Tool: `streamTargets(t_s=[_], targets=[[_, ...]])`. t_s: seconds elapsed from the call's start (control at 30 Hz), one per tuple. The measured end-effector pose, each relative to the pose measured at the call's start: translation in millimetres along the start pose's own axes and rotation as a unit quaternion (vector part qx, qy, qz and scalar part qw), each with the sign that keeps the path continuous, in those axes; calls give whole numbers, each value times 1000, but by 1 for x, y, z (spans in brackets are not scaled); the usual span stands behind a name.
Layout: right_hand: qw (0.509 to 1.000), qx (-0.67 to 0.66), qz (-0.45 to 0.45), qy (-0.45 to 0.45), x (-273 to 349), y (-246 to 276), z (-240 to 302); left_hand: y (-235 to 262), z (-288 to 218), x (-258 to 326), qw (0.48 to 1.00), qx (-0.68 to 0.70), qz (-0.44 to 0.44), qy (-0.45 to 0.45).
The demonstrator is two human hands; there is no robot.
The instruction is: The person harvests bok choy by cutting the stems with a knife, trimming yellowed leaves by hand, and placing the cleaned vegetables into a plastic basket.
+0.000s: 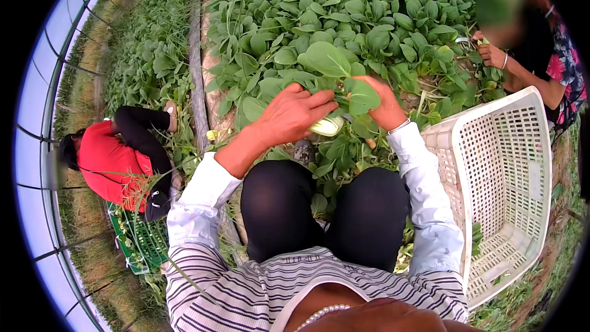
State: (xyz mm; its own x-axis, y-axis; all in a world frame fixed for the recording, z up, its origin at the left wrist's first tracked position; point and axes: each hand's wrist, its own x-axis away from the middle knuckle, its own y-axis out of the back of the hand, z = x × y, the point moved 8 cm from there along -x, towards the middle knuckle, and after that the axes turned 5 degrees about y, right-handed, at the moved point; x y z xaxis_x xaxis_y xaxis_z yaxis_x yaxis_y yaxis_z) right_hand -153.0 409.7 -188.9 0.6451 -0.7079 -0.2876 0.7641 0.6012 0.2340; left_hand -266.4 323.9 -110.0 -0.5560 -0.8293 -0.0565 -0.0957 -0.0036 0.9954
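Note:
My left hand (pixel 295 112) is closed round a head of bok choy (pixel 327 125), whose pale cut base points toward me under my fingers. Its broad green leaves spread away to the far side. Close by on the right, my right hand (pixel 382 106) is curled behind a round green leaf (pixel 364 98), which covers most of its fingers. A short tan stub (pixel 370 143) shows just below that hand; whether it is gripped there I cannot tell. Both hands are above my knees, at the near edge of the growing bok choy (pixel 332 6).
A white plastic crate (pixel 458 147) stands tilted at my right. Beyond it, another person (pixel 556 67) works at the plants. At left, a person in red (pixel 114 154) crouches beside a green crate (pixel 144 240). A grey strip (pixel 196 67) edges the bed.

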Motion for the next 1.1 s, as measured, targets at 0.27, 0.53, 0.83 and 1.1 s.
streamTargets(t_s=[0.27,0.53,0.83,1.1], targets=[[917,-377,-123,-37,9,59,80,85,-44,-4,995,23,-92,-43],[945,-281,-162,-32,21,89,129,103,-64,-9,985,139,-101,-19],[954,-254,-128,-95,30,81,110,88,-80,-11,989,121,-88,-20],[825,-427,-348,-124,40,105,91,76,-48,-6,925,372,-53,53]])
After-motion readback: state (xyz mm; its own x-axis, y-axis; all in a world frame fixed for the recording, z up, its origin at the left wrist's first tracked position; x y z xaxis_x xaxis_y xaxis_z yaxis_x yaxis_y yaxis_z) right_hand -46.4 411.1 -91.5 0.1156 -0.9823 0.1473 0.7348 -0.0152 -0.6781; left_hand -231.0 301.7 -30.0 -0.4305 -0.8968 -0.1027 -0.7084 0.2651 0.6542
